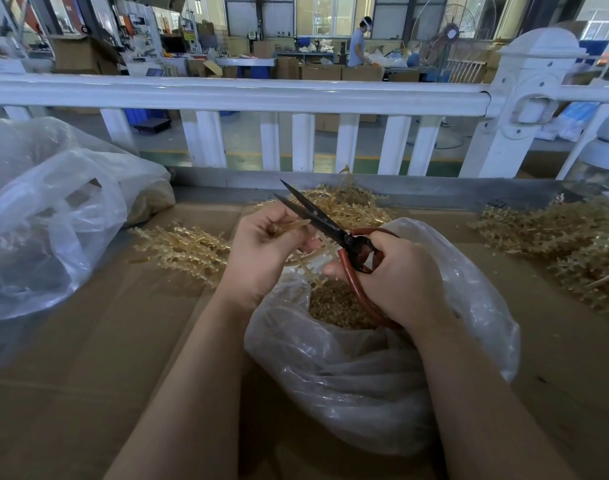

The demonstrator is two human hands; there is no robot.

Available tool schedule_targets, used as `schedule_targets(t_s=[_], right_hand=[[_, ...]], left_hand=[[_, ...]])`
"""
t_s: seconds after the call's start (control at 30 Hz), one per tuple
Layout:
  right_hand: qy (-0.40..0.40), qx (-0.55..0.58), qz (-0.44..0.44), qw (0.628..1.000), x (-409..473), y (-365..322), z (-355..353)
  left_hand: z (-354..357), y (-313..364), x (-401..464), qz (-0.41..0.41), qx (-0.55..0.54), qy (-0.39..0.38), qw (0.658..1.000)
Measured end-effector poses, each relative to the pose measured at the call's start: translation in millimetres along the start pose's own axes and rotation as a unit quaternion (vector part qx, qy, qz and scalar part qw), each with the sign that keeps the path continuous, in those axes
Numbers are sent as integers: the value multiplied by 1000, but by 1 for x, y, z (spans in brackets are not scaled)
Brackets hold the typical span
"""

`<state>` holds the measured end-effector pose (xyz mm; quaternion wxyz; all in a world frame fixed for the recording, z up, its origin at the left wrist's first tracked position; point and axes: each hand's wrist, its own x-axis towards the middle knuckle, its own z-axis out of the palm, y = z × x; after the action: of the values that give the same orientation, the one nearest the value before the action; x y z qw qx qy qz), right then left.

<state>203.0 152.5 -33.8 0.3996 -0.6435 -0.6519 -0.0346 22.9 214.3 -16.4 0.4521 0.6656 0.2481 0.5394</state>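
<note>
left hand (261, 251): fingers curled, pinching the amber sprue (292, 224) over the bag (365, 375) at mid table (123, 341)
right hand (400, 278): fingers wrapped round the scissors (317, 213), blades parted
risk: blades beside the left fingertips may nick them; cut bits may fly past the bag

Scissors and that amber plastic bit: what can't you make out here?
Head view only.
- Scissors: handle loops partly hidden inside the right hand.
- Amber strip: its near end hidden by the left hand's curled fingers.
- Pieces in the clear bag: too small to tell their shape.
- Large bag at left: contents blurred by cloudy plastic, cut by the edge.
</note>
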Motion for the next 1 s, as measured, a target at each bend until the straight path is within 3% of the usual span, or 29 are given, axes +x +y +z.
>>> schedule_targets(t_s=[0.13, 0.3, 0.5, 0.77, 0.87, 1.0], right_hand=[[-29, 98, 60, 993, 2, 0, 3], [-63, 257, 115, 958, 6, -2, 1], [-78, 299, 161, 937, 6, -6, 0], [-22, 432, 214, 876, 8, -7, -14], [-4, 463, 205, 863, 7, -8, -15], [-10, 450, 172, 876, 7, -7, -12]], left_hand=[[0, 1, 1, -36, -37, 11, 999], [1, 1, 1, -67, -41, 8, 997], [7, 3, -1, -132, -82, 5, 988], [2, 3, -2, -283, -214, -53, 933], [5, 4, -5, -326, -197, -81, 921], [13, 5, -5, -332, -150, -85, 927]])
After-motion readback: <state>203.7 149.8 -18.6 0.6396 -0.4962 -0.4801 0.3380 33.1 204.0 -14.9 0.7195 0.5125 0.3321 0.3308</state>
